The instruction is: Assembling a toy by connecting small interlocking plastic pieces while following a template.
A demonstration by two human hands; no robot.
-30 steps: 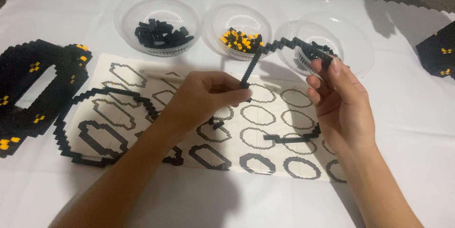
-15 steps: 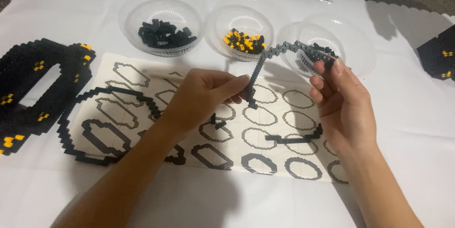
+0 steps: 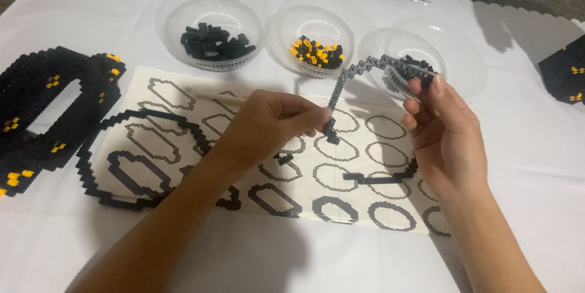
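A thin chain of small black building blocks (image 3: 359, 70) arches in the air above a white pattern sheet (image 3: 152, 77). My left hand (image 3: 268, 125) pinches the chain's lower end near the sheet's middle. My right hand (image 3: 442, 131) pinches its upper right end in front of a clear bowl. Printed oval outlines cover the sheet, and some are overlaid with black block rings (image 3: 131, 171). A short black block strip (image 3: 381, 177) lies on the sheet under my right hand.
Three clear bowls stand at the back: black blocks (image 3: 213, 43), yellow and black blocks (image 3: 317, 52), dark blocks (image 3: 414, 64). A large black block piece with yellow spots (image 3: 36, 116) lies at the left, another at the right edge (image 3: 563, 77). A white cloth (image 3: 292, 256) covers the table.
Both hands have shifted slightly with the chain; its lower end sits a little lower and closer to the sheet.
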